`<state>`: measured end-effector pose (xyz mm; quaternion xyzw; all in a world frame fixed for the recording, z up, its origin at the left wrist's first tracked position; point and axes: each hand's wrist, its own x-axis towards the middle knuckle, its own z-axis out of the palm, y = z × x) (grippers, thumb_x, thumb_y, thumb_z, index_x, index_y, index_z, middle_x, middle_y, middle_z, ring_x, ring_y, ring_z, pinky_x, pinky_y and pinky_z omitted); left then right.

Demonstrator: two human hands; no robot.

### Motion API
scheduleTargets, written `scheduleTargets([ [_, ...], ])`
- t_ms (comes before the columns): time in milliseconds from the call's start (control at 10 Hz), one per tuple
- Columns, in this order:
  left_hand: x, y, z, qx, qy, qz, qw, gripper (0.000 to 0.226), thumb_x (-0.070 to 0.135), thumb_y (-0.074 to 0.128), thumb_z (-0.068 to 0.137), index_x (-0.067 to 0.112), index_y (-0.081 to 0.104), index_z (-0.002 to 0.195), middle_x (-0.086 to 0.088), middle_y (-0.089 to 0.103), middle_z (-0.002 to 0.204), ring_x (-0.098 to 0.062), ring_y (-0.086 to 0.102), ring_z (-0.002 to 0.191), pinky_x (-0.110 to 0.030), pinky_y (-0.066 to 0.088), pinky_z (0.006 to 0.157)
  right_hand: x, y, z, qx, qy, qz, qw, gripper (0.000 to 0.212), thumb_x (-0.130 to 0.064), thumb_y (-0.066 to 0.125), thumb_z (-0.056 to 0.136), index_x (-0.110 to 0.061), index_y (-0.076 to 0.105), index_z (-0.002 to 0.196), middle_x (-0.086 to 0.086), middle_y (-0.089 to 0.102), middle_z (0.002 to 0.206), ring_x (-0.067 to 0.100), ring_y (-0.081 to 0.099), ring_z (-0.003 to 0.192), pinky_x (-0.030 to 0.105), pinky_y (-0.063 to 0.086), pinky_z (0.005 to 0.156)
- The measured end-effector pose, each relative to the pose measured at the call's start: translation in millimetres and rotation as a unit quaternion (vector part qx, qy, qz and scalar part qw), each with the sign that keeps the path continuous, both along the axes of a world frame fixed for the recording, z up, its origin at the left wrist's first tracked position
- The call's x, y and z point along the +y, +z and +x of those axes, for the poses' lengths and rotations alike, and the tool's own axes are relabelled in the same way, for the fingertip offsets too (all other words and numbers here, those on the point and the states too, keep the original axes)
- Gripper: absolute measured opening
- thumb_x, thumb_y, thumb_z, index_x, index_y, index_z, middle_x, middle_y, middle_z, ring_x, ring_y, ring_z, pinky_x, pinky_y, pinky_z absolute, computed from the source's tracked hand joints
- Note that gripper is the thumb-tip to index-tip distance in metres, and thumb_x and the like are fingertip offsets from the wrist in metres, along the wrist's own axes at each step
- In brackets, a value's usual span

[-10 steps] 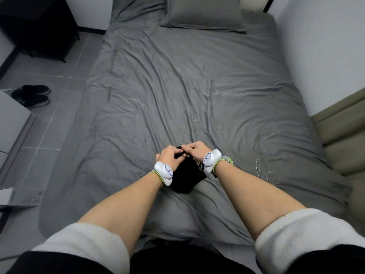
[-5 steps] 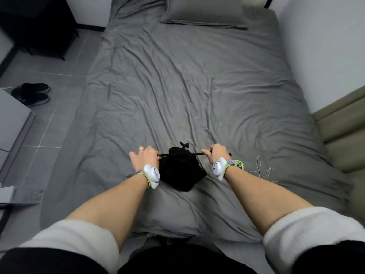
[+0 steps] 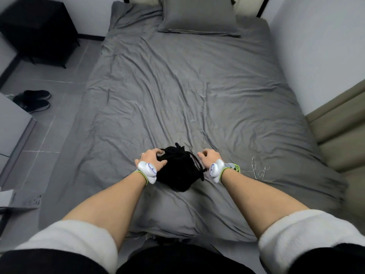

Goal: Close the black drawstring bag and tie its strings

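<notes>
- A black drawstring bag (image 3: 177, 171) lies on the near part of a bed (image 3: 197, 91), its mouth gathered into a puckered bunch at the far end.
- The left hand (image 3: 153, 159) rests against the bag's left shoulder, fingers curled around the cloth near a loop of cord; whether it pinches the cord itself cannot be told.
- The right hand (image 3: 210, 157) hovers just beside the bag on the right, fingers loosely spread and holding nothing.
- A thin black string (image 3: 198, 165) runs slack down the bag's right side, ending in a small knot near the right wrist.
- The mouth appears drawn shut, so the closing looks done and the tying is the step in hand; no finished bow or knot across the neck can be made out.
- The next move likely calls for picking up both cord ends, crossing them close over the gathered neck and pulling snug.
- The bag is soft, matte, wrinkled fabric, slumped into a rounded lump; the cord is fine and limp.
- The grey sheet is creased in long folds; a thin pale cable (image 3: 258, 171) lies on it near the right, well clear of the bag.
</notes>
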<state>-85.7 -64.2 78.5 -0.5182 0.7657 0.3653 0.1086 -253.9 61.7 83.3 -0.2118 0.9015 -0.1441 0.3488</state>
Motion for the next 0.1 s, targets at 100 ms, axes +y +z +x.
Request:
scheduleTargets([
  [100,4.0,1.4,-5.4,0.029,0.03,0.017,0.999,0.052,0.036,0.065,0.075,0.023,0.056,0.125,-0.007,0.061,0.128,-0.031,0.055,0.121,-0.042,0.041,0.107,-3.4,14.2,9.2,-0.012,0.007,-0.049,0.999,0.038,-0.028,0.047,0.094,-0.008,0.059,0.124,0.013,0.063,0.128,0.028,0.054,0.123,0.027,0.039,0.098],
])
